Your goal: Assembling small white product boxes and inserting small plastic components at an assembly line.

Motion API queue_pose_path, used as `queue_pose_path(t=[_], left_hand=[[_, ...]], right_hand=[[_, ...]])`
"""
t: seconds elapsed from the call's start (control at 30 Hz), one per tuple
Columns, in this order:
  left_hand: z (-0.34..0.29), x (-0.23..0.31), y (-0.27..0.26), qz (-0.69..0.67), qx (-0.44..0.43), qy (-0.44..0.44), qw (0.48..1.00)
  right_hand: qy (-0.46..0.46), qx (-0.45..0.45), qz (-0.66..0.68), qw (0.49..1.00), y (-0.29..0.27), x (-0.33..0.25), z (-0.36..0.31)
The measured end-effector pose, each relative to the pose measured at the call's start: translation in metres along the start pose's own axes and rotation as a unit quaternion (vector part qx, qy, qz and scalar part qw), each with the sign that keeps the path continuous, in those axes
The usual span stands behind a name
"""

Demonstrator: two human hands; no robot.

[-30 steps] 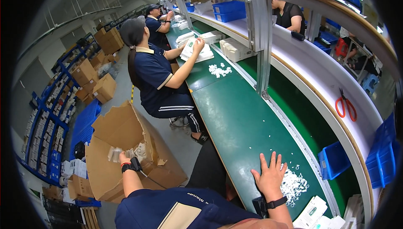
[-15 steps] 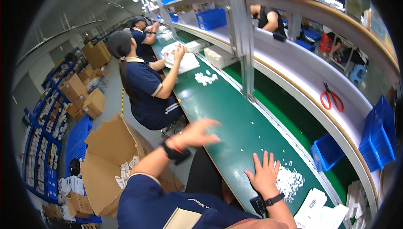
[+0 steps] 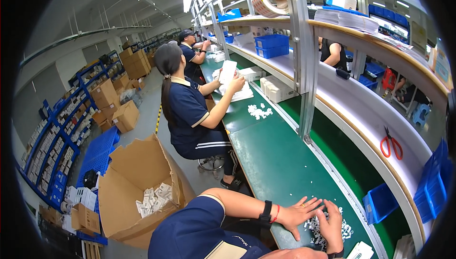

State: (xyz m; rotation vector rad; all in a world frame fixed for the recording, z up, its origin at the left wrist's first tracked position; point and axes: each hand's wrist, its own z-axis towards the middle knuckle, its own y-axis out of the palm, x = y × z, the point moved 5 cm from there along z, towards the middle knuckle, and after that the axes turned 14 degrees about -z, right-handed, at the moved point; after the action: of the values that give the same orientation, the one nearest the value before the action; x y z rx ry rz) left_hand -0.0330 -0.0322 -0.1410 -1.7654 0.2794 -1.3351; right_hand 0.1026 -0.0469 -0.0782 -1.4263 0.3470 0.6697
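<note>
My left hand (image 3: 297,215), with a red cord at its wrist, lies over the green tabletop, palm down and fingers stretched toward my right hand. My right hand (image 3: 332,229) is beside it, fingers extended, with its inner side against a pile of small white plastic pieces (image 3: 346,233). The two hands nearly meet at the fingertips. Neither holds anything I can see. Part of the pile is hidden behind my hands. A few white specks lie on the green table (image 3: 273,161) farther along. A flat white plastic part (image 3: 361,251) shows near my right wrist.
A large cardboard box (image 3: 135,161) on my left contains white parts. A co-worker (image 3: 192,107) sits farther along, holding a white panel (image 3: 228,71). Red-handled pliers (image 3: 391,146) lie on the shelf, above a blue bin (image 3: 380,206). A metal post (image 3: 304,69) rises from the bench.
My left hand has come down from above the table to the right, beside the white pile. My right hand has turned more upright. The view has shifted, and the co-worker now raises a white panel.
</note>
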Motion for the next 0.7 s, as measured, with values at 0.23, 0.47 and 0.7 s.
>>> queue_pose_path(t=[0.23, 0.47, 0.7], left_hand=[[0.035, 0.009, 0.0, 0.022, -0.073, 0.063, 0.995], [0.071, 0.014, -0.006, -0.009, -0.14, 0.165, 0.976], [0.107, 0.028, -0.017, -0.092, -0.131, 0.231, 0.96]], right_hand=[[0.085, 0.192, -0.279, 0.937, -0.017, 0.042, -0.033], [0.164, 0.063, -0.3, 0.937, 0.001, 0.049, -0.062], [0.148, 0.147, -0.224, 0.952, -0.01, 0.048, -0.07]])
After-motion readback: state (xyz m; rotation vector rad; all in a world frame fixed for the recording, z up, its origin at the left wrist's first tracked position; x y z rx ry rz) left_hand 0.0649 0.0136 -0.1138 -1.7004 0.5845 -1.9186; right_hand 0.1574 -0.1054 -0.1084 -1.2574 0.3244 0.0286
